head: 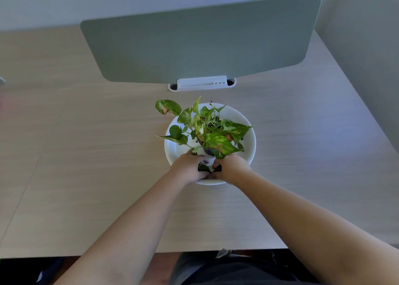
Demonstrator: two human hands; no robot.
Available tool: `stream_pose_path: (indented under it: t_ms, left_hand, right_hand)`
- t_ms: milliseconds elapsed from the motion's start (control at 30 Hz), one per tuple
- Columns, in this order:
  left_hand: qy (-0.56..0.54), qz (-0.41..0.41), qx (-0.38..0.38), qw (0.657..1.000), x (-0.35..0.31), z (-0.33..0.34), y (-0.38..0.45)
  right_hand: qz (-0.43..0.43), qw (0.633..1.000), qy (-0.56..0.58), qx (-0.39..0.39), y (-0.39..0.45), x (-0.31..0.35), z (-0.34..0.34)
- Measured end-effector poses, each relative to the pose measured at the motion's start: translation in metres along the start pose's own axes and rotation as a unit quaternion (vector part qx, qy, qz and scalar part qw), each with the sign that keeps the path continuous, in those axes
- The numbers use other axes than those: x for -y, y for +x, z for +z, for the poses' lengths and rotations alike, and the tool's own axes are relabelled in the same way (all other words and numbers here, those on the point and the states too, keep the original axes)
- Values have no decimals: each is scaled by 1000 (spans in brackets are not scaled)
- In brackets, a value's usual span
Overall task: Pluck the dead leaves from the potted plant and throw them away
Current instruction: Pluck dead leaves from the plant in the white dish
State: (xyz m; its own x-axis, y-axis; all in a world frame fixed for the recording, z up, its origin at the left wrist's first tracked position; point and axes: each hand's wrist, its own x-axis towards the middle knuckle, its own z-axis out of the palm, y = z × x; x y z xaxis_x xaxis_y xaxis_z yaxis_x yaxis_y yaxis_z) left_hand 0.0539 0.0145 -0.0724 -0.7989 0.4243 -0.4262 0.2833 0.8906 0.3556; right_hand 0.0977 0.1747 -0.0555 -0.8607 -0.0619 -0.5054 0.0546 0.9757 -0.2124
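A small potted plant with green, yellow-flecked leaves stands in a dark pot inside a wide white bowl. Some leaves carry brown dead patches, such as one at the upper left and one near the front. My left hand and my right hand meet over the bowl's near rim. Both close their fingers on a dark leaf held between them. Where the leaf attaches is hidden by my fingers.
The bowl rests on a light wooden desk. Behind it a grey-green divider panel rises from a white clamp holder. The desk's near edge runs just above my lap. A wall stands at the right.
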Motion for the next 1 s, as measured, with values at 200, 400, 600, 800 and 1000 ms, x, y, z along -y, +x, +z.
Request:
stream_pose_path:
  t_ms: [200,400,600,800,1000]
  left_hand:
    - [24,-46,-29,998,-12,9,9]
    - [-12,-34,-35,999,-3,9,8]
    - [-20,-20,-16,999,1,4,3]
    - [-89,-24,-72,993,0,-5,0]
    - [-232,-74,-94,965,-10,-20,-1]
  right_hand:
    - [10,999,3,38,6,0,-7]
    - [43,997,51,30,3,1,-8]
    - [2,996,93,5,3,-6,-8]
    - [86,964,232,-97,2,-10,-11]
    - [173,844,488,-142,-19,-24,-25]
